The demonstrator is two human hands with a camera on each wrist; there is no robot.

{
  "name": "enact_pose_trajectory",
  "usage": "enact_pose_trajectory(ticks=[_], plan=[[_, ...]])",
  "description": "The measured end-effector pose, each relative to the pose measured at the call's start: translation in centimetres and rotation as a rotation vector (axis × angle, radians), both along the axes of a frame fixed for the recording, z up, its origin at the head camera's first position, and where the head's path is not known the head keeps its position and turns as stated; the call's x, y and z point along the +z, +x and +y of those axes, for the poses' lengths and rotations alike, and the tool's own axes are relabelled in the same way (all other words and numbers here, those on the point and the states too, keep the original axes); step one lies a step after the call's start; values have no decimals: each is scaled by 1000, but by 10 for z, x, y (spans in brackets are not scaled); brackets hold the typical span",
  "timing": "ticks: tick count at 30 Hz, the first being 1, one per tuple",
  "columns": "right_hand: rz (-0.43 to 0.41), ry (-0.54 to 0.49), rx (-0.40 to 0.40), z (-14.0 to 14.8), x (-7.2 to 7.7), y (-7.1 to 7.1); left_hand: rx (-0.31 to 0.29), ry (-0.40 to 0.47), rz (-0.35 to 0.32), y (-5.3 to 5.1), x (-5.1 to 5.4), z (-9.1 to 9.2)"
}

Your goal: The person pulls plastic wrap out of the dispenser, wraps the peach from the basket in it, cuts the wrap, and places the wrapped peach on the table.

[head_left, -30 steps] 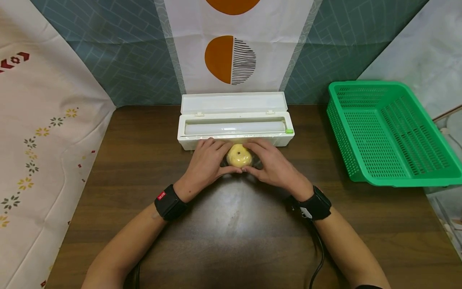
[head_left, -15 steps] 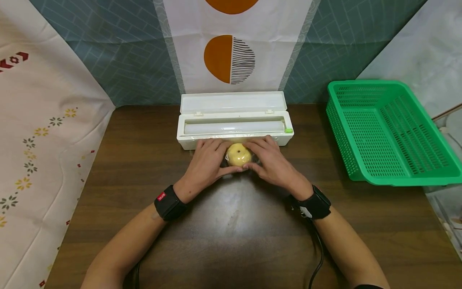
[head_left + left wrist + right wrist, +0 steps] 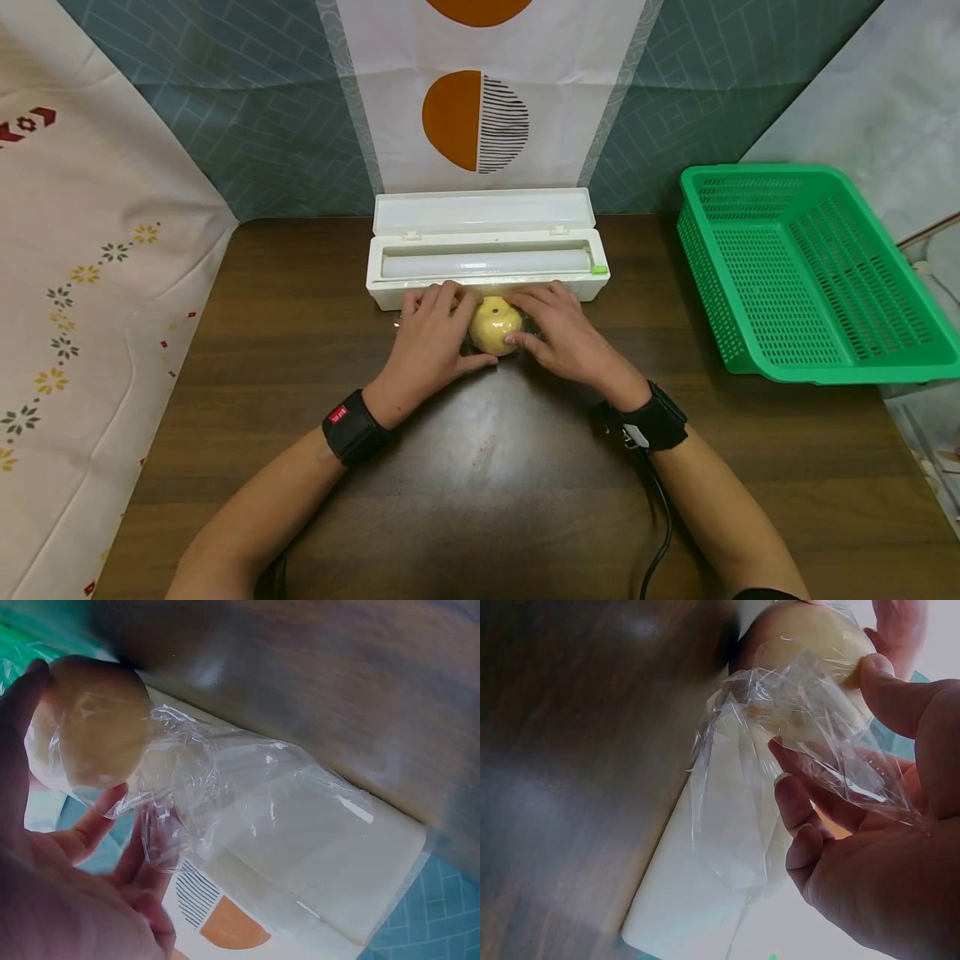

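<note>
A round yellow fruit [image 3: 495, 326] with clear film over it stands between the two hands, against the front of a white wrap box [image 3: 487, 265]. The left hand [image 3: 431, 342] lies at its left side; in the left wrist view the fingers and thumb curve round the fruit [image 3: 94, 727], and loose film [image 3: 262, 780] spreads beside it. From the right, the right hand [image 3: 566, 342] holds the fruit, its thumb pressed on the near side. Crumpled film [image 3: 735, 802] hangs by the right fingers in the right wrist view. The fruit's underside is hidden.
The wrap box's white lid [image 3: 483, 213] stands raised at the back, and a green slider [image 3: 599, 270] sits at its right end. A green basket [image 3: 813, 275] is on the right of the brown table [image 3: 480, 500]. Patterned cloths hang behind and at the left.
The left thumb has drawn slightly away from the right thumb, toward the near left, and the left fingers have bent more. The right thumb has moved onto the fruit's near side.
</note>
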State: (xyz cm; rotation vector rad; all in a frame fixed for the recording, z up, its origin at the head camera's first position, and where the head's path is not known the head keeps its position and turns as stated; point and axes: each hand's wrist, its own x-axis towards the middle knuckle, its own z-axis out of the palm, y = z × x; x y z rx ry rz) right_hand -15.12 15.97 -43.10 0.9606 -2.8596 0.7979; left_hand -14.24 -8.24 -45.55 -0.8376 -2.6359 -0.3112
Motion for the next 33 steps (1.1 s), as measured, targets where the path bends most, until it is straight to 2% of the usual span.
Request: enact_pose_trajectory(ticks=[3,6,11,18,23,26,31,33], plan=[[-11,1,2,0,0,-1,-3,-7,38,3,1,3],[-17,3,3,1,1,-1,-38,-27,62,5,1,7],[-9,-4,0,0,0,-1,-72,-24,39,5,1,10],[117,-14,6,-5,-7,1,-94,17,4,1,5,6],[122,-12,17,-8,-7,2,-115,36,3,0,5,2],[155,-22,23,-9,-8,2,-123,42,1,-1,5,1],[271,-29,82,-8,-8,4,-118,36,-3,-3,5,1],[293,-17,112,-8,-8,5,-116,39,-5,-3,5,0]])
